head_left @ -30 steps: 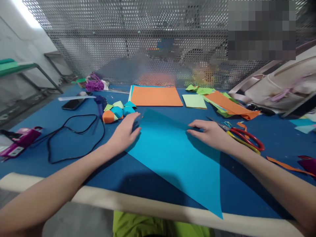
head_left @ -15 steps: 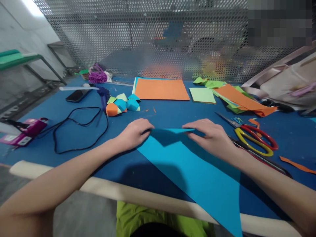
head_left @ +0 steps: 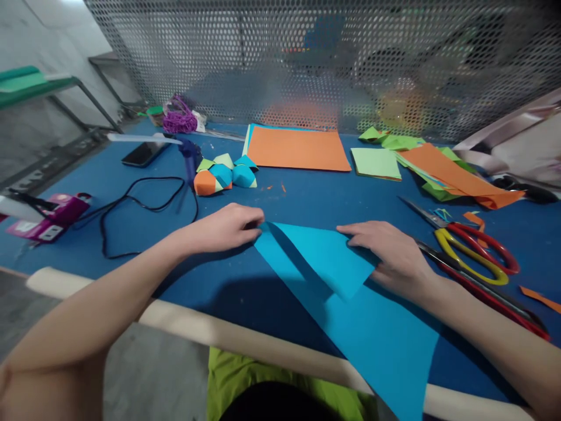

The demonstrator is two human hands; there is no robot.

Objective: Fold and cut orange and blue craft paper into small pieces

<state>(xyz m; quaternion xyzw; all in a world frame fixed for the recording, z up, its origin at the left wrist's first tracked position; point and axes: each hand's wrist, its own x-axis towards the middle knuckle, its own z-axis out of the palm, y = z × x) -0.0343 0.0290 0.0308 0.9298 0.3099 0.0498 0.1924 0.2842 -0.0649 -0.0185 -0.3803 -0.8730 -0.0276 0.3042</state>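
Far left on the blue table (head_left: 109, 263) sits a pink device (head_left: 52, 217), its black cable (head_left: 131, 210) looping toward a dark phone (head_left: 144, 153). A folded multicoloured paper piece (head_left: 223, 174) lies just beyond the left hand (head_left: 225, 227), whose fingers are curled narrow, pinching the far corner of the cyan paper (head_left: 350, 304). That sheet lies at centre, its top flap folded over, its near tip overhanging the table edge. An orange sheet (head_left: 298, 149) lies farther back. The right hand (head_left: 392, 254) presses flat, fingers spread, on the flap. Scissors (head_left: 471, 251) lie just to its right; orange and green scraps (head_left: 438, 169) lie behind.
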